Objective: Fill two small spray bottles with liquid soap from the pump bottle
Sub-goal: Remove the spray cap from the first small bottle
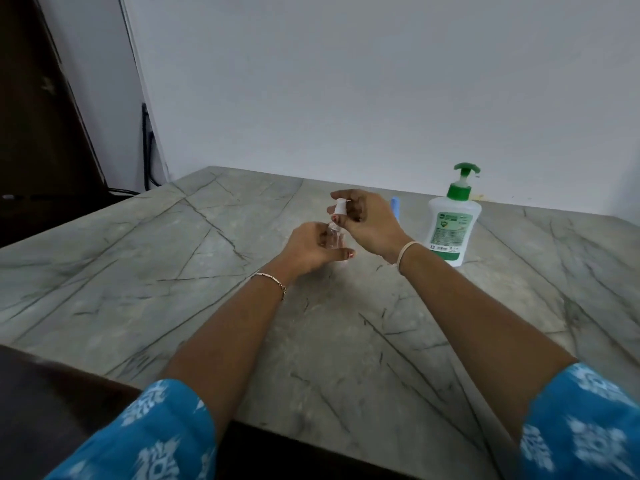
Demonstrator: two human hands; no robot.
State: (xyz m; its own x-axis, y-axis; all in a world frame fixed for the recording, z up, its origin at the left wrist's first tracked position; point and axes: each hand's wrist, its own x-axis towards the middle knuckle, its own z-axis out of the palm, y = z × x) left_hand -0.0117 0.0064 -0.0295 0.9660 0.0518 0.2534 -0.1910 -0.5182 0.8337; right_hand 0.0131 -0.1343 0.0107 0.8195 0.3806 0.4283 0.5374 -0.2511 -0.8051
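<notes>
Both hands are busy on one small spray bottle [334, 238], and that is where I'd expect trouble. The clear body looks light and slick. If the left hand [308, 245] slackens while the right twists, the bottle could spin in the fingers, or tip and roll across the stone. A quick pull could also flick the white spray cap [340, 206] out of its pinch. I cannot tell whether the cap is threaded on or already lifted free.

The left hand is curled round the lower body of the bottle, thumb across the near side, wrist low, forearm reaching forward. The right hand [367, 223] comes in from above and to the right with its wrist cocked up. Its thumb and forefinger pinch the cap while the other fingers curl loosely. Whether the bottle's base rests on the counter [207, 271] I can't make out.

Just behind the right hand a blue object [395, 206] pokes out, mostly hidden. It may be the second bottle, but I can't say. Farther to the right of that hand, well apart from the small bottle, the pump bottle [452, 226] stands upright near the wall with its green head on. I'd judge it has to come closer, or soap pumped across that gap would miss the narrow neck.
</notes>
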